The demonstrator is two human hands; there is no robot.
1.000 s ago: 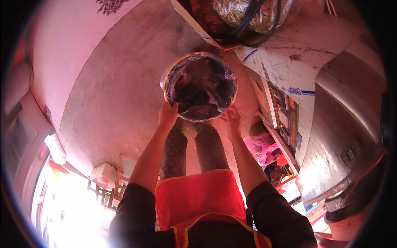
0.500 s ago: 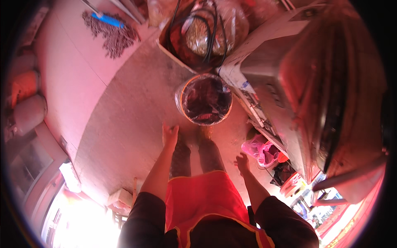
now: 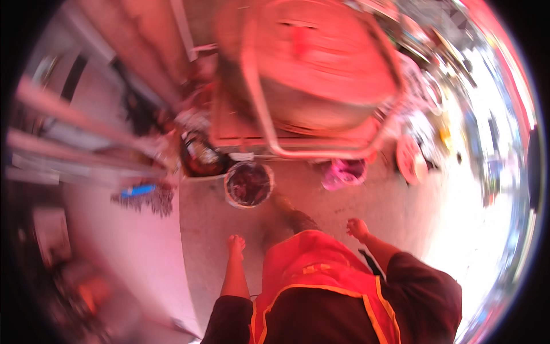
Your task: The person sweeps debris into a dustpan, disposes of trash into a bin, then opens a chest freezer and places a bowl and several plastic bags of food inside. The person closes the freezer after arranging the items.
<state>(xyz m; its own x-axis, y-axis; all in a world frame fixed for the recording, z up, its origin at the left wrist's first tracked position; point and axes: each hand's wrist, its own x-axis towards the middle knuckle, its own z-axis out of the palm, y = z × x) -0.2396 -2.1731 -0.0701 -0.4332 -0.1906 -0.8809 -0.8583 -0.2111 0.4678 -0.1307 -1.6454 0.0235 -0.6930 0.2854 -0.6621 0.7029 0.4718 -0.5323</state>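
Observation:
My left hand [image 3: 236, 245] hangs beside my body over the floor, blurred, with its fingers loosely apart and nothing seen in it. My right hand [image 3: 357, 229] hangs on the other side, fingers slightly bent and apart, also holding nothing. Ahead of the left hand stands a round bin [image 3: 248, 184] with a dark plastic liner. Beyond the right hand lies a pink plastic bag [image 3: 345, 172] beside the machine. A red apron [image 3: 315, 261] covers my front. Neither hand touches anything.
A large drum-shaped machine [image 3: 321, 69] with a bent tube frame fills the far middle. A mop [image 3: 146, 195] with a blue clamp lies on the floor at the left. A round pink basin [image 3: 409, 159] stands at the right. A box with bagged stuff [image 3: 201, 156] sits behind the bin.
My view has turned to the right, bringing the machine to the middle. The bin and mop now show lower and, for the bin, further left. Both hands still hang with nothing in them.

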